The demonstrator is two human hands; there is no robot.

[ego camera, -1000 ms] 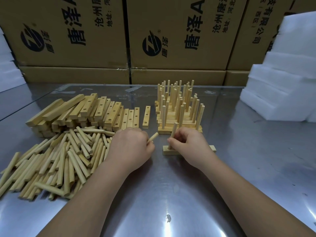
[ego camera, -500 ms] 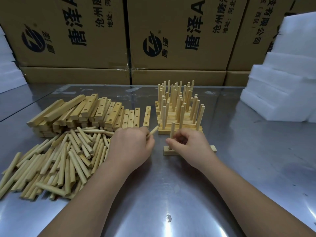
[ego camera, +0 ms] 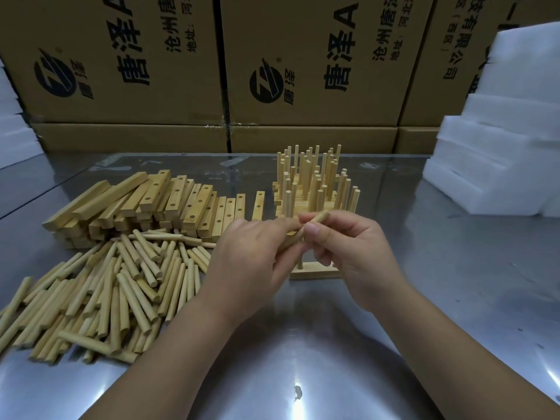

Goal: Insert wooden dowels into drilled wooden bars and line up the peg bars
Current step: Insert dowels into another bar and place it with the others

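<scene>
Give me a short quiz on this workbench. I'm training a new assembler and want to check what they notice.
1. True or false: the pile of loose dowels lies on the same side as the left hand.
2. The left hand and right hand meet above the bar nearest the person. The raised dowel between them is gripped by: A) the left only, B) the right only, C) both.
3. How many dowels can be seen standing in that bar?

Key: 1 true. 2 C. 3 one, the standing dowel near the bar's left end; the right hand hides the rest of the bar.
</scene>
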